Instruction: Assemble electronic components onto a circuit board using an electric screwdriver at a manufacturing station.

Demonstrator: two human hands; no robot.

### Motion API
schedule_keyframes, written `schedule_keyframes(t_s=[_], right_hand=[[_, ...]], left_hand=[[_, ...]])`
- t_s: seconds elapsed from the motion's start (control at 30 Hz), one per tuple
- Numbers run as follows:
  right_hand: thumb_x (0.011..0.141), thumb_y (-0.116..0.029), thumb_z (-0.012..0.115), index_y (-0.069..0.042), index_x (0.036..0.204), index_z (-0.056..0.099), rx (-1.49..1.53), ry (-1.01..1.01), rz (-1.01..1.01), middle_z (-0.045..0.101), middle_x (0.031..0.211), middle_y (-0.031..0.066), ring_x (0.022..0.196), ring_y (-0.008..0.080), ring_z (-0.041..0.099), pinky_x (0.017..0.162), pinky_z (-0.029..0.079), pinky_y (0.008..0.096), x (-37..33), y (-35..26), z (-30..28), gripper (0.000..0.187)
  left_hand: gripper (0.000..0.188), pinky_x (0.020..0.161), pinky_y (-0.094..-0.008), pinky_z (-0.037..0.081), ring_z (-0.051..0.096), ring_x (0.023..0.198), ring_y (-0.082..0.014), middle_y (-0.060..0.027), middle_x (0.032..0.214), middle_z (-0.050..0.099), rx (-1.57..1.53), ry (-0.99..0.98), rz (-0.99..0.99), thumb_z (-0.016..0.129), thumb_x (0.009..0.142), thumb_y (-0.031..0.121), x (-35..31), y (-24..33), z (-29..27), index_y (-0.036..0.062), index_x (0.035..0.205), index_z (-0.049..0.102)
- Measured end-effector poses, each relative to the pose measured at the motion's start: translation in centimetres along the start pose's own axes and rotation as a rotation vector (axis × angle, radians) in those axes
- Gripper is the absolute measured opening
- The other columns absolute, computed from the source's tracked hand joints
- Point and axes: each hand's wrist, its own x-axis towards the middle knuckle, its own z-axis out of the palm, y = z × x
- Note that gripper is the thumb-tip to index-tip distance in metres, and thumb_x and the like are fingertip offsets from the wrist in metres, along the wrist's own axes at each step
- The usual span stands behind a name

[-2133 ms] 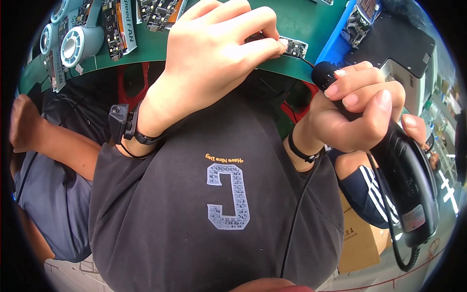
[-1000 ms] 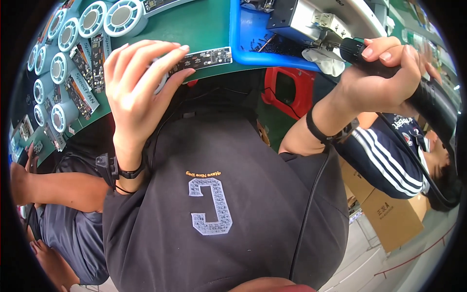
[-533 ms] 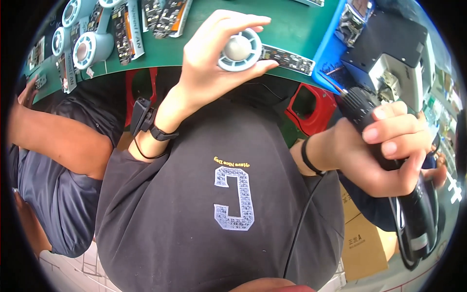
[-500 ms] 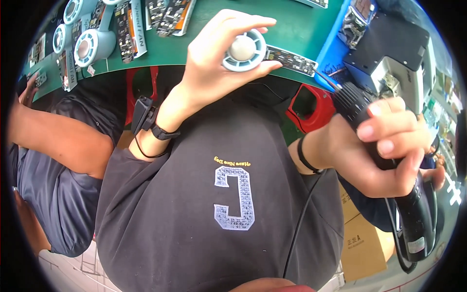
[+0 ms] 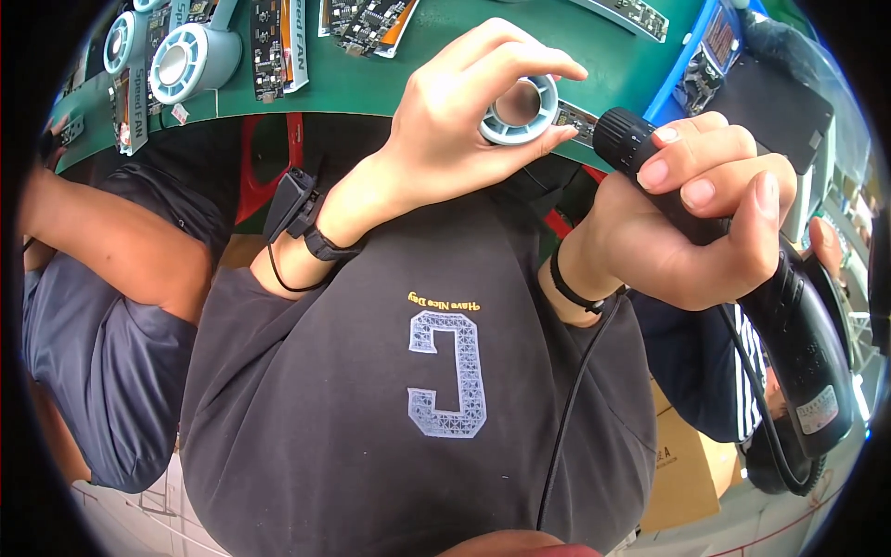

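My left hand (image 5: 445, 116) curls its thumb and fingers around the round head of a pale blue handheld fan (image 5: 548, 100). The fan's handle, with a bare circuit board (image 5: 578, 122) in it, points right. My right hand (image 5: 691, 209) is wrapped around a black electric screwdriver (image 5: 803, 348), its cable hanging below. The screwdriver's ribbed nose (image 5: 624, 139) lies in front of the handle's right end and hides it. Its bit is out of sight, so I cannot tell whether it touches the board.
Several more pale blue fans (image 5: 200, 65) and handle pieces with boards (image 5: 269, 51) lie on the green tabletop (image 5: 343, 90). Blue trays (image 5: 673, 88) and a black-topped box (image 5: 766, 107) stand at the right. A co-worker's arm (image 5: 121, 241) is at the left; cardboard boxes (image 5: 682, 483) sit lower right.
My left hand and the fan have shifted right. The screwdriver has moved left and up, and its bit, visible before at the board's end, is now hidden. The whole view has shifted somewhat.
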Motion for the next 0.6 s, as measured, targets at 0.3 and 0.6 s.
schedule_keyframes(t_s=[0.3,0.6], right_hand=[[0.093,-0.022,0.047,-0.011,0.068,0.043,-0.004,-0.004,0.050,0.040,0.062,0.0011,0.042,0.0147,0.046,0.049,0.040,0.0301,-0.33,0.27,-0.17,0.027],[0.096,-0.024,0.045,-0.011,0.075,0.049,0.101,-0.037,0.008,0.042,0.065,0.0019,0.044,0.0142,0.045,0.051,0.043,0.0316,-0.08,-0.44,-0.79,0.025]], left_hand=[[0.046,0.080,-0.0333,0.055,0.067,0.094,-0.0243,-0.0114,0.104,0.069,0.026,-0.034,0.038,0.089,0.072,0.002,0.73,0.61,-0.08,0.0015,0.114,0.069],[0.043,0.078,-0.0336,0.054,0.067,0.093,-0.0245,-0.0097,0.100,0.067,0.008,-0.068,-0.051,0.086,0.073,0.000,0.10,0.63,-0.27,0.0045,0.113,0.070]])
